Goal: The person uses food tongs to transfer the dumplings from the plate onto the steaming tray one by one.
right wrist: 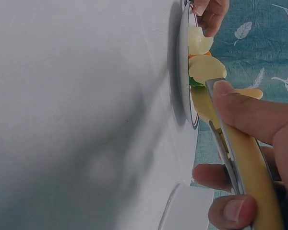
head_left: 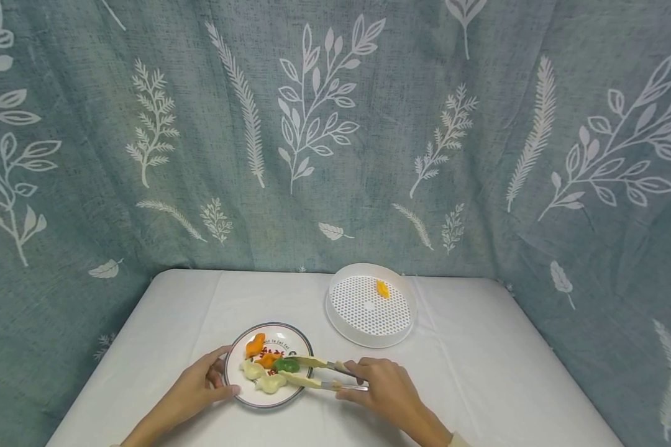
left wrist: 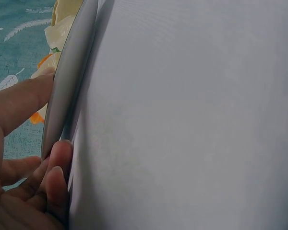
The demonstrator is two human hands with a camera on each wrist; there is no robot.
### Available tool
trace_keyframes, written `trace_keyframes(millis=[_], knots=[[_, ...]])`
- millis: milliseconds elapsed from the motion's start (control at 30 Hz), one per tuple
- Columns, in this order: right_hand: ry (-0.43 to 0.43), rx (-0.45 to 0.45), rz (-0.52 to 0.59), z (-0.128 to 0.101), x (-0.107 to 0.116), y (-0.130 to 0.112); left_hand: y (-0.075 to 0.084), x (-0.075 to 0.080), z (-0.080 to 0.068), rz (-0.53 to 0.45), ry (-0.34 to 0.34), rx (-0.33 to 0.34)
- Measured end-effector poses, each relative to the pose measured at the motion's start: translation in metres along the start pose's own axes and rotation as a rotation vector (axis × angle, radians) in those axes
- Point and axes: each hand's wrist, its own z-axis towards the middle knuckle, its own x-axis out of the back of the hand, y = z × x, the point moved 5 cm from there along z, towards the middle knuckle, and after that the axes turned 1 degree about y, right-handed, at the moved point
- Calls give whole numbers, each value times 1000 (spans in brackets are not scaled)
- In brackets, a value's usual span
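Silver metal tongs with flat pale-yellow tips and a yellow strip along the handle [head_left: 312, 382] reach in over a round white ceramic plate with a dark rim, a thin red line and red printed lettering [head_left: 285, 397]. Their tips lie on either side of a glossy green dumpling-shaped piece [head_left: 286, 365] near the plate's middle; whether they touch it cannot be told. Grasping the tongs, the right hand [head_left: 384, 383] has its thumb along one arm and fingers against the other. Across the plate, the left hand [head_left: 198, 382] pinches the rim, fingers to both sides of the edge. Around the green piece lie two orange pieces [head_left: 255, 345], toward the far side and the middle, and two cream-white ones [head_left: 271, 383], nearer the person. Beyond the plate and to its right, a round white perforated tray with a raised wall [head_left: 369, 338] holds one small yellow piece [head_left: 383, 288]. Plate and tray stand apart on the white-covered counter [head_left: 470, 360], before a teal curtain printed with white leaves [head_left: 369, 155].
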Motion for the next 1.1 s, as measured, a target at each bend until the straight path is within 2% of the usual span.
trace_keyframes(millis=[433, 1100], knots=[[44, -27, 19, -7, 3, 4, 2, 1, 0, -4, -11, -13], [122, -95, 53, -12, 29, 19, 1, 1, 0, 8, -1, -14]])
